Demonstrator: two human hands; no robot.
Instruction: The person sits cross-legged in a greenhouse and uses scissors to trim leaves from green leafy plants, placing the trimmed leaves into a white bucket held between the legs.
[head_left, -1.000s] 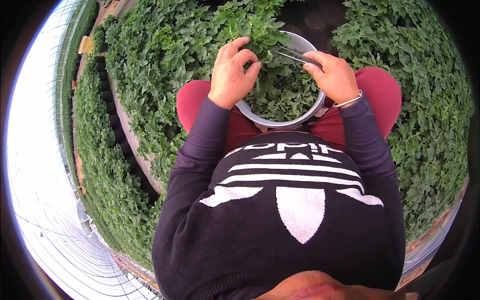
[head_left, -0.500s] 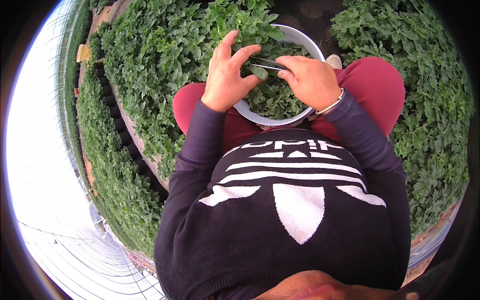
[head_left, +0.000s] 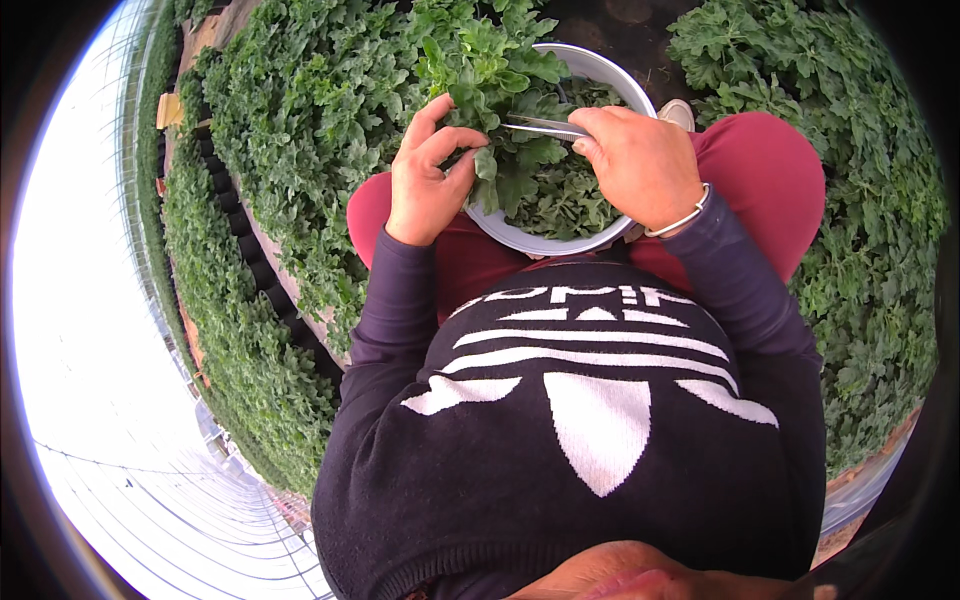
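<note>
My left hand [head_left: 432, 180] is closed at the left side of the bucket, thumb and forefinger pinched on a green leaf [head_left: 486, 168] of a leafy plant [head_left: 485, 70]. My right hand [head_left: 645, 165] grips a pair of slim metal tweezers [head_left: 552, 127] from the right. Their tips point left into the plant's leaves, where I cannot make out what they touch. Below both hands, between my legs, stands a pale grey bucket [head_left: 640, 88]. Loose picked leaves [head_left: 565, 200] lie inside it, and the plant overhangs its left rim.
Dense green foliage [head_left: 290, 130] spreads to the left, with another bed [head_left: 830, 200] to the right. A row of black pots [head_left: 245, 250] runs along the left. Dark ground [head_left: 630, 30] lies beyond the bucket. A yellow card [head_left: 170, 110] stands at the far left.
My left hand has moved slightly down and left, its fingers drawing closer together around a leaf. My right hand has shifted a little right with the tweezers. More of the plant now shows between the hands.
</note>
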